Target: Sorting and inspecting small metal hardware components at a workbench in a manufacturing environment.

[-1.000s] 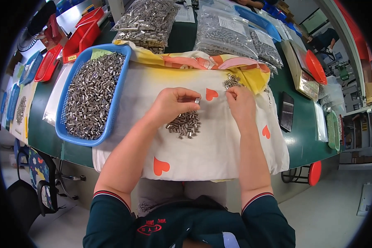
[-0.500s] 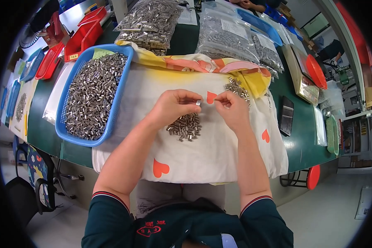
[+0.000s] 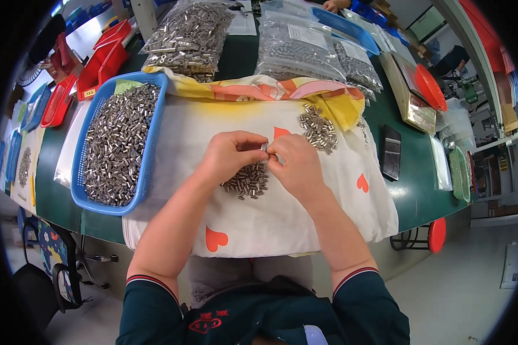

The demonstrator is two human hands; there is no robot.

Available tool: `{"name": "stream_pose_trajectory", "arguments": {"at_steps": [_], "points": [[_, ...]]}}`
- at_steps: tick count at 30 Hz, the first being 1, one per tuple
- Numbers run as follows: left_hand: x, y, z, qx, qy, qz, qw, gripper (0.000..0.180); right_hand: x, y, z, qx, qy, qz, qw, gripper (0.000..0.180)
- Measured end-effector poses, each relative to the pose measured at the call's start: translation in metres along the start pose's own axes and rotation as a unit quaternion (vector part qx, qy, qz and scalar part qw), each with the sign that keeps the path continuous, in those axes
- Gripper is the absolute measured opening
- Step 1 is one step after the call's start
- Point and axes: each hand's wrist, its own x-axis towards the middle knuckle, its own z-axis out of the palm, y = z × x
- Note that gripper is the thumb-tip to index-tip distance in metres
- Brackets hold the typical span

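Note:
My left hand (image 3: 229, 154) pinches a small silver metal sleeve (image 3: 264, 147) between thumb and fingers. My right hand (image 3: 296, 161) meets it there, thumb and fingertips closed at the sleeve's right side; whatever lies between those fingertips is hidden. Just below the hands, a heap of small metal sleeves (image 3: 246, 183) rests on a white cloth (image 3: 282, 221) with red hearts. A second heap of metal sleeves (image 3: 317, 130) lies farther right, by the cloth's yellow fold. To the left stands a blue plastic basket (image 3: 76, 192) filled with many similar sleeves.
Clear bags of metal parts (image 3: 187, 37) and another bulging bag (image 3: 299, 49) stand behind the cloth. A dark flat rectangular object (image 3: 391, 154) lies on the green table (image 3: 417, 198) at right. Red trays (image 3: 101, 66) sit far left. Another person's hand (image 3: 331, 6) shows at the top.
My right hand has moved left, from beside the heart print to my left fingertips, and the hands now touch. The whole view has shifted slightly.

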Motion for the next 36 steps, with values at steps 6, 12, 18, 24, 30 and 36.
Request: {"name": "stream_pose_trajectory", "arguments": {"at_steps": [6,12,18,24,30,36], "points": [[-0.003,-0.002,-0.009,-0.037,-0.026,0.007,0.999,0.025,0.001,0.002,-0.007,0.205,-0.037,0.136,0.969,0.007],[0.000,0.003,-0.006,0.005,-0.053,0.004,0.999,0.024,0.002,0.014,-0.019,0.283,-0.140,0.285,0.905,0.021],[-0.003,-0.008,-0.013,0.010,-0.040,0.003,0.999,0.027,0.025,0.084,0.006,-0.206,0.014,0.164,0.965,0.024],[0.006,-0.008,-0.009,-0.036,-0.040,0.012,0.999,0.027,0.027,0.104,0.000,-0.333,-0.090,0.132,0.929,0.014],[0.005,-0.008,-0.010,-0.038,-0.048,0.022,0.998,0.027,0.021,0.093,-0.001,-0.348,-0.114,0.123,0.922,0.011],[0.005,-0.009,-0.012,-0.035,-0.048,0.031,0.998,0.027,0.019,0.090,0.001,-0.376,-0.120,0.089,0.915,0.008]]}}
